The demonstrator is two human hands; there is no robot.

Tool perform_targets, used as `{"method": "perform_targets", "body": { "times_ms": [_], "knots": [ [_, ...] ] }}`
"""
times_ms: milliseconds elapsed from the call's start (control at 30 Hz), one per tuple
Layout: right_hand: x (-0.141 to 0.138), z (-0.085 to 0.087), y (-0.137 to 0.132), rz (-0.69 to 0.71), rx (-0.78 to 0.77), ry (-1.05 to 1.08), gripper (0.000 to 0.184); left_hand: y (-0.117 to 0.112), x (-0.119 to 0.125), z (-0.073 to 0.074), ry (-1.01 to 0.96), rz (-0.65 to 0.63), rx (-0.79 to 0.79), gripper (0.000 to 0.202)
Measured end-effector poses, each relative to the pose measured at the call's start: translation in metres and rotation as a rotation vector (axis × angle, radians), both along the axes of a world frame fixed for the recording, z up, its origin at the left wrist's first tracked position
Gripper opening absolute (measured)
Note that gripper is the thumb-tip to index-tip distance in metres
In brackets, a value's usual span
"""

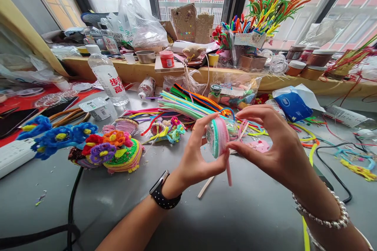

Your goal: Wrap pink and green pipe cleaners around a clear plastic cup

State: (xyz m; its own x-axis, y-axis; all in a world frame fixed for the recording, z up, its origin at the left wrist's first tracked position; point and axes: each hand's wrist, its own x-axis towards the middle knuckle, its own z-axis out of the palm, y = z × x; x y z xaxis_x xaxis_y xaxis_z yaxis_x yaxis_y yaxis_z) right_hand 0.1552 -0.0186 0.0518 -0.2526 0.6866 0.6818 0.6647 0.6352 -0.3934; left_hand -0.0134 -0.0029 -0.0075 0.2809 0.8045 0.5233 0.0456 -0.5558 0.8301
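Both hands are pinching a small clear plastic cup (219,137) mid-table: left hand (196,157) bracing it, right hand (277,147) winding pink & green fuzzy pipe-cleaner coil (221,138) round it. Next prob. needs tight, even turns w/ the loose pink tail (228,170).

We're seeing open room only on the bare grey table (224,215) under and in front of our hands. On the left, the yarn flower pile (118,153) and blue flowers (55,135) are blocking the way, with a black cable (72,200) trailing toward us. Straight ahead, the pipe cleaner bundle (188,106) and a water bottle (107,76) are crowding the back. On the right, a black cord (332,164) and tissue pack (293,106) are sitting in the path.
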Motion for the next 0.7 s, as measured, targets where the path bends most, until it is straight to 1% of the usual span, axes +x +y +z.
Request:
{"method": "perform_targets", "body": {
  "times_ms": [33, 100, 167, 233, 267, 333, 400, 500, 567, 700],
  "knots": [
    [-0.0004, -0.0005, 0.0006, 0.013, -0.072, 0.050, 0.036, -0.0002, 0.0000, 0.0002, 0.006, 0.001, 0.015, 0.071],
    [-0.0011, -0.0014, 0.0022, 0.058, -0.269, 0.193, 0.030, -0.0006, 0.0001, 0.0015, 0.024, 0.008, 0.053, 0.074],
    [-0.0015, -0.0022, 0.0042, 0.109, -0.458, 0.402, 0.029, -0.0010, 0.0005, 0.0030, 0.036, 0.026, 0.104, 0.074],
    [-0.0010, -0.0029, 0.0061, 0.155, -0.593, 0.593, 0.030, -0.0011, 0.0008, 0.0042, 0.038, 0.055, 0.154, 0.074],
    [-0.0005, -0.0031, 0.0066, 0.185, -0.647, 0.646, 0.030, -0.0010, 0.0010, 0.0045, 0.038, 0.069, 0.177, 0.075],
    [0.0005, -0.0029, 0.0070, 0.258, -0.757, 0.647, 0.026, -0.0005, 0.0012, 0.0045, 0.040, 0.084, 0.213, 0.076],
    [0.0009, -0.0021, 0.0064, 0.309, -0.822, 0.573, 0.021, 0.0003, 0.0013, 0.0040, 0.041, 0.085, 0.237, 0.077],
    [0.0001, -0.0011, 0.0057, 0.330, -0.812, 0.489, 0.021, 0.0012, 0.0014, 0.0030, 0.039, 0.083, 0.252, 0.077],
    [-0.0009, -0.0015, 0.0058, 0.365, -0.811, 0.500, 0.018, 0.0014, 0.0015, 0.0027, 0.040, 0.080, 0.248, 0.078],
    [-0.0019, -0.0041, 0.0063, 0.429, -0.874, 0.583, 0.011, 0.0014, 0.0020, 0.0028, 0.041, 0.078, 0.257, 0.078]
  ]
}}
